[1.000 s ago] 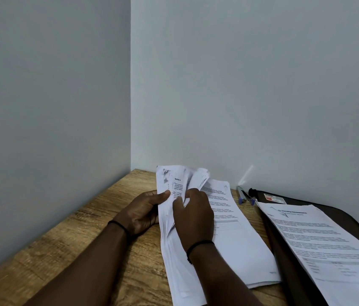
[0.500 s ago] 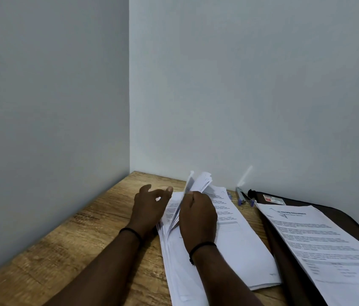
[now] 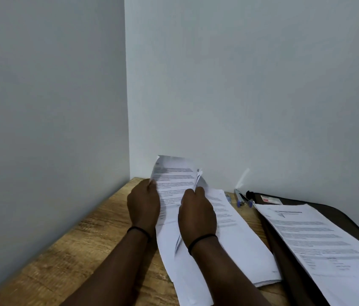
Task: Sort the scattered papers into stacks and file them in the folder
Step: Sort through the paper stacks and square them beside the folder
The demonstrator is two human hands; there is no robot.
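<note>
since half a second ago, both hands have lifted a printed sheet [image 3: 174, 182]; left hand [image 3: 144, 206] pinches its left edge, right hand [image 3: 197, 214] grips its right. beneath them lies a paper stack [image 3: 240, 246] on the wooden desk [image 3: 86, 246]; right of that, the dark folder [image 3: 284, 257], grey walls [image 3: 262, 85] beyond.

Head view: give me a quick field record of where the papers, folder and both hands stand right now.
left hand: grips the left edge of the raised sheets
right hand: grips the right edge of the same sheets
raised sheets: top end lifted off the desk, printed side toward the camera
flat stack: lies on the desk right of the hands
folder: dark, at the right, a printed page on top of it
pens: by the wall, between stack and folder
desk: wooden, in a wall corner
filing: cannot tell whether any papers are inside the folder
</note>
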